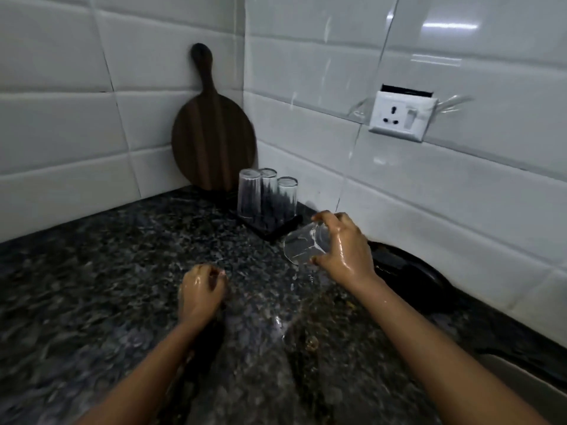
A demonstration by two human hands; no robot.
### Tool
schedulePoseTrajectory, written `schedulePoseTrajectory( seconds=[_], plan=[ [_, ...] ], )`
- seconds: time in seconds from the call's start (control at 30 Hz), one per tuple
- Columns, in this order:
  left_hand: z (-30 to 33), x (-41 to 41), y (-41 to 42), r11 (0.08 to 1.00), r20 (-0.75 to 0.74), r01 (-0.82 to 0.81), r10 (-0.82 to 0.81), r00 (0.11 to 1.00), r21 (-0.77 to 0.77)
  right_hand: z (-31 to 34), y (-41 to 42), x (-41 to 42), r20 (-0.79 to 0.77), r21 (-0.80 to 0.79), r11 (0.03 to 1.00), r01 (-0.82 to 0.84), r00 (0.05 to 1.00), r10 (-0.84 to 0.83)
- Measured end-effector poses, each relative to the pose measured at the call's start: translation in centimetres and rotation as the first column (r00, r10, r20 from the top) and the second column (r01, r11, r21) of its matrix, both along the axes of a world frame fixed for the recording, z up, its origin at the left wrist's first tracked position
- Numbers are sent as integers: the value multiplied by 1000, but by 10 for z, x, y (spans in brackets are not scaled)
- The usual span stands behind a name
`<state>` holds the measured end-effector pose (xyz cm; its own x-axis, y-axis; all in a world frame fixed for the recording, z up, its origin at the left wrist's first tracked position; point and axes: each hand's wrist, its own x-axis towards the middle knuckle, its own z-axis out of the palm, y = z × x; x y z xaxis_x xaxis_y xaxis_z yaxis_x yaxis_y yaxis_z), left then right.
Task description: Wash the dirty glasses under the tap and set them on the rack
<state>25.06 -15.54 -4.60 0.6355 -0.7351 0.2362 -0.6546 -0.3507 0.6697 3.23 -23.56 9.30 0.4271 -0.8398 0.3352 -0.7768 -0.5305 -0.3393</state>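
Clear glass [302, 245] held tilted in wet right hand [343, 246], fingers curled over its base, thumb under; mouth toward lower left, above table [92, 286], just beside rack [276, 228]. Left hand [201, 291] wet, fingers curled into loose fist, holding nothing, hovering low over table, apart from right hand. Three clear tumblers [267, 194] upside down on dark rack. Table: speckled dark granite, glossy. Round dark wooden board [213, 142] with handle leaning in tiled corner. White socket plate [402, 116] on glossy white tiles.
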Motion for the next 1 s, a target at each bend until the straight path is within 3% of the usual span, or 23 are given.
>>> schedulePoseTrajectory(
  seconds=[0.1,0.47,0.67,1.0],
  plan=[
    [-22,24,-22,999,84,19,-22,996,33,-10,-31,48,-26,-1,1000,24,999,-24],
    [-44,29,-33,992,62,122,-122,991,-2,-30,-122,147,-139,17,1000,-19,990,21],
    [-40,29,-34,991,52,135,-136,989,25,-41,-148,166,-223,24,998,60,973,-53],
    [-39,30,-31,988,74,148,-150,986,39,-52,-148,167,-111,-25,999,20,994,-23]
  ],
)
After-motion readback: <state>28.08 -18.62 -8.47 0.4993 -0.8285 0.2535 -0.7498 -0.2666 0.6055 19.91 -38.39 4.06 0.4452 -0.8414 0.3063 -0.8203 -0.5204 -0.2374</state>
